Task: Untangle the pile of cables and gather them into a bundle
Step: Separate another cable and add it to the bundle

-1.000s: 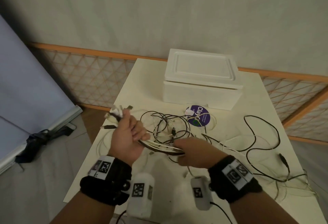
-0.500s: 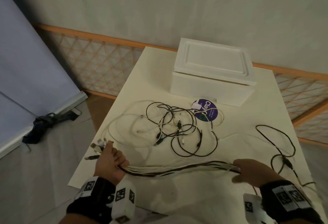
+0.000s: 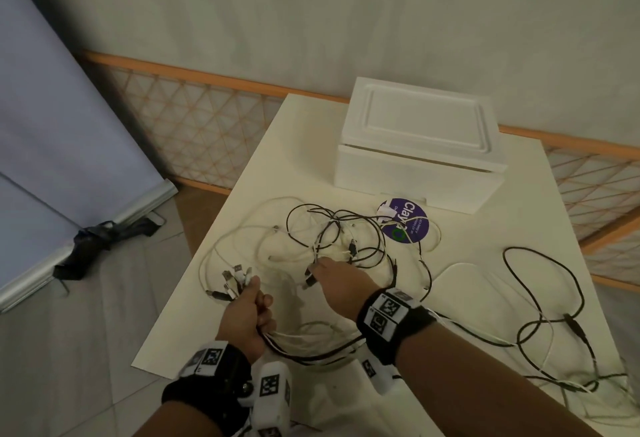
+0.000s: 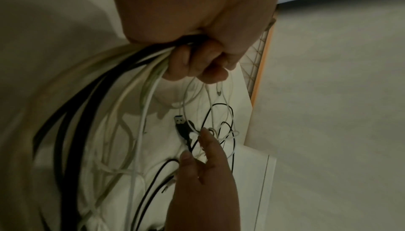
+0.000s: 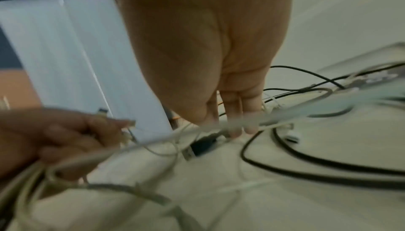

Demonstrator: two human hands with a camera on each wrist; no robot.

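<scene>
My left hand (image 3: 261, 301) grips a bundle of black and white cables (image 3: 311, 350) near the table's front left edge. Their plug ends (image 3: 232, 279) stick out past the thumb, and the strands trail under my right wrist. The fist curled round the bundle (image 4: 131, 87) fills the left wrist view. My right hand (image 3: 317, 268) reaches with straight fingers into the tangled pile (image 3: 343, 239) at mid-table. Its fingertips (image 5: 236, 127) touch down beside a black USB plug (image 5: 201, 146), holding nothing. The same plug (image 4: 181, 124) lies just ahead of the right hand (image 4: 197, 144).
A white foam box (image 3: 419, 145) stands at the back of the white table (image 3: 263, 166), with a round purple sticker (image 3: 407, 220) before it. A long black cable (image 3: 540, 284) sprawls at the right. Left of the table is floor and a leaning pale panel (image 3: 52, 125).
My right hand slid rightward along the bundle, then let go and moved forward to the pile. My left hand kept the bundle and dropped toward the table's front left.
</scene>
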